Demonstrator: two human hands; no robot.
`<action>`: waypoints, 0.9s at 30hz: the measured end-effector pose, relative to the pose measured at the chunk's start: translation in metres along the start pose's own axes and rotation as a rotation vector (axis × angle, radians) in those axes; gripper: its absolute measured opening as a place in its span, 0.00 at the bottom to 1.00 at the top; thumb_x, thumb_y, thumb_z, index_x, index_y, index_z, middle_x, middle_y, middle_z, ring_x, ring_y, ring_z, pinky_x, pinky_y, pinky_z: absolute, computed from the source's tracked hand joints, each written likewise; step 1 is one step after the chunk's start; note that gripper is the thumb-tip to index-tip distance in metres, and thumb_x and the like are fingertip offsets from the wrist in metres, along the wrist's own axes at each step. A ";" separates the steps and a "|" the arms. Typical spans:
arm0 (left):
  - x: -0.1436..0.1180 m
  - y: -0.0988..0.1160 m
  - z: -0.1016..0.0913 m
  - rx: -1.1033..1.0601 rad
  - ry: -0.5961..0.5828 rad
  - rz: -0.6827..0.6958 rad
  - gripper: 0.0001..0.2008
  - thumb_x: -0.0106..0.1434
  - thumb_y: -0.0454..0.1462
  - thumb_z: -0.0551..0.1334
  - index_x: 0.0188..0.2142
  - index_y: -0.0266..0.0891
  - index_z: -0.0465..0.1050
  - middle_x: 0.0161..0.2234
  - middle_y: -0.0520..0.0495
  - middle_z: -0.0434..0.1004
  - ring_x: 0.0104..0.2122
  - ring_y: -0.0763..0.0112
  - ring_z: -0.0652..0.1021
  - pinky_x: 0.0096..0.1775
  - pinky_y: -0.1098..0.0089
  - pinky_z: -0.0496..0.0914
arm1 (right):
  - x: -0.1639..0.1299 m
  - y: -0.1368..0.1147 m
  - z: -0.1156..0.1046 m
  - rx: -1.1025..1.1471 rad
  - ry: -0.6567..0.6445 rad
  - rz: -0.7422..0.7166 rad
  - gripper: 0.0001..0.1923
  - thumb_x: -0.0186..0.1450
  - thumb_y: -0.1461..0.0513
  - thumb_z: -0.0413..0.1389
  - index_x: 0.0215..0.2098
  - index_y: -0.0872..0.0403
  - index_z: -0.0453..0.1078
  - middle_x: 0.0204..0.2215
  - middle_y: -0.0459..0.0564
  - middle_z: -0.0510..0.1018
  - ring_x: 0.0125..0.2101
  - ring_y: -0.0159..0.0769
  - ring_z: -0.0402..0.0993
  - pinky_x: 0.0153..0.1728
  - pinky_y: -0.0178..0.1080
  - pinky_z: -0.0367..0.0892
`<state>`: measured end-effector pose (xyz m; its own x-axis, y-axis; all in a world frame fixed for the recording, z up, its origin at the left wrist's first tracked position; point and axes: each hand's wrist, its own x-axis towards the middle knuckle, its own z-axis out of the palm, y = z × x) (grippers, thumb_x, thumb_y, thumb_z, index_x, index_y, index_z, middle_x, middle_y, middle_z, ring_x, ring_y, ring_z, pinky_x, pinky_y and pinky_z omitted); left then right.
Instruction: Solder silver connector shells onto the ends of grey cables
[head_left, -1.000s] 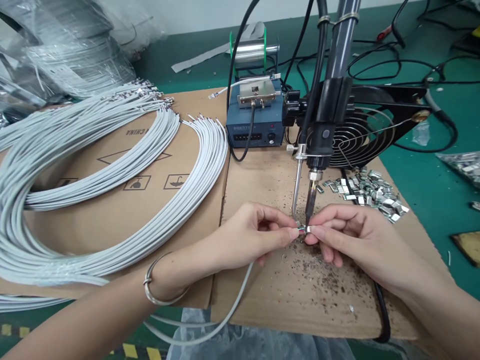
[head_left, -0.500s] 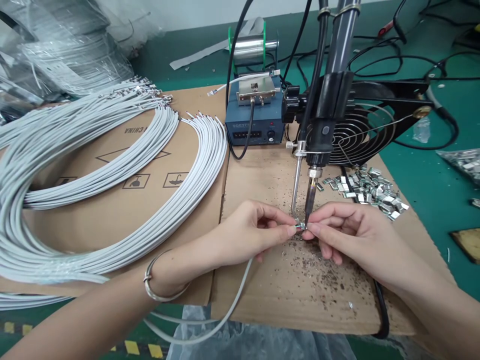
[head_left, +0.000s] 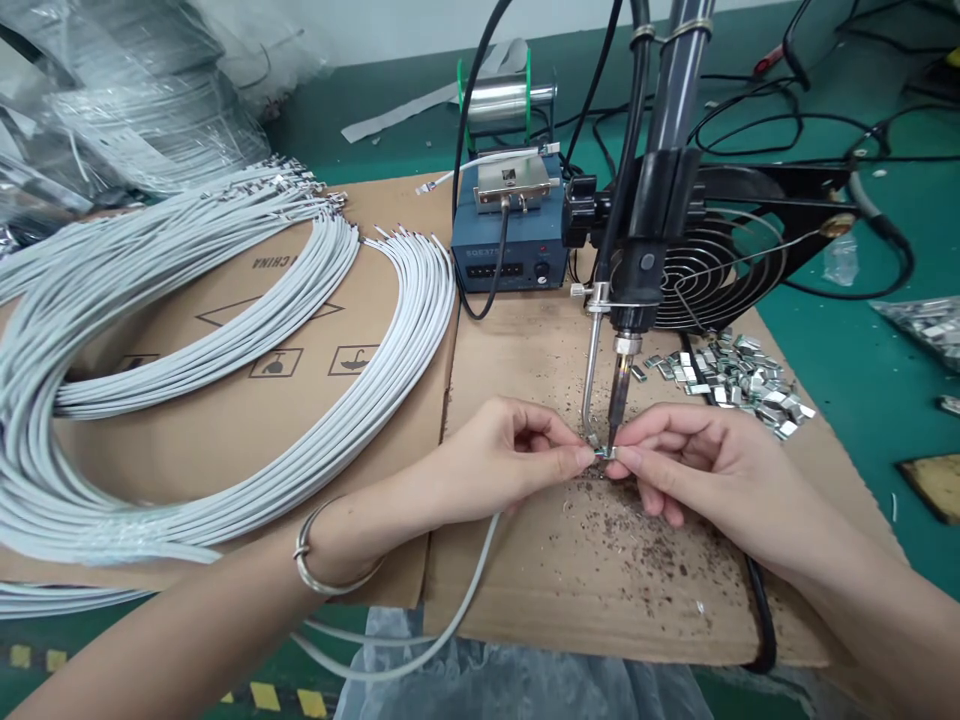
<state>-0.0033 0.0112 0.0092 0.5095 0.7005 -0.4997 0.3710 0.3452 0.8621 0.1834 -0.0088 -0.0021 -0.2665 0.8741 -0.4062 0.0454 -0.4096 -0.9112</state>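
Note:
My left hand pinches the end of a white cable that trails off the front edge of the cardboard. My right hand pinches a small metal terminal against that cable end. Both fingertips meet directly under the tip of a fixed soldering iron, with a bent solder feed tube just to its left. A silver bangle circles my left wrist.
Large bundles of white cables curve across the left cardboard. A blue soldering station with a solder spool stands behind. A black fan and a heap of metal terminals lie at right. Solder debris speckles the board.
Both hands stay pinched together under the iron tip with barely any movement. The view has shifted slightly.

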 end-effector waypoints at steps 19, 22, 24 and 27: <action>0.000 0.001 0.006 -0.019 0.080 0.032 0.10 0.54 0.41 0.63 0.26 0.35 0.70 0.13 0.60 0.55 0.14 0.81 0.57 0.18 0.76 0.50 | 0.000 0.002 -0.001 -0.085 -0.001 -0.036 0.04 0.53 0.62 0.62 0.25 0.55 0.72 0.21 0.49 0.79 0.13 0.24 0.66 0.11 0.23 0.64; 0.001 0.001 0.006 0.002 0.081 0.037 0.09 0.55 0.40 0.62 0.26 0.36 0.70 0.14 0.59 0.55 0.15 0.81 0.57 0.19 0.76 0.50 | 0.000 0.002 -0.002 -0.079 -0.003 -0.019 0.05 0.53 0.62 0.63 0.24 0.55 0.72 0.21 0.50 0.79 0.13 0.23 0.66 0.11 0.23 0.64; 0.001 0.001 0.006 0.010 0.083 0.039 0.09 0.55 0.40 0.61 0.25 0.36 0.69 0.14 0.59 0.55 0.16 0.80 0.57 0.19 0.76 0.51 | 0.000 0.001 -0.002 -0.066 -0.001 -0.021 0.05 0.53 0.63 0.62 0.25 0.55 0.72 0.21 0.49 0.79 0.13 0.22 0.66 0.11 0.22 0.63; 0.001 0.000 0.006 0.014 0.089 0.035 0.10 0.55 0.40 0.61 0.23 0.37 0.67 0.14 0.59 0.55 0.16 0.80 0.57 0.19 0.76 0.51 | 0.000 0.000 -0.002 -0.059 -0.004 -0.013 0.04 0.54 0.63 0.62 0.25 0.55 0.72 0.21 0.49 0.79 0.14 0.21 0.66 0.12 0.21 0.62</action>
<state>0.0020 0.0085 0.0079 0.4514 0.7651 -0.4591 0.3651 0.3111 0.8774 0.1851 -0.0084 -0.0016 -0.2714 0.8781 -0.3941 0.0985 -0.3820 -0.9189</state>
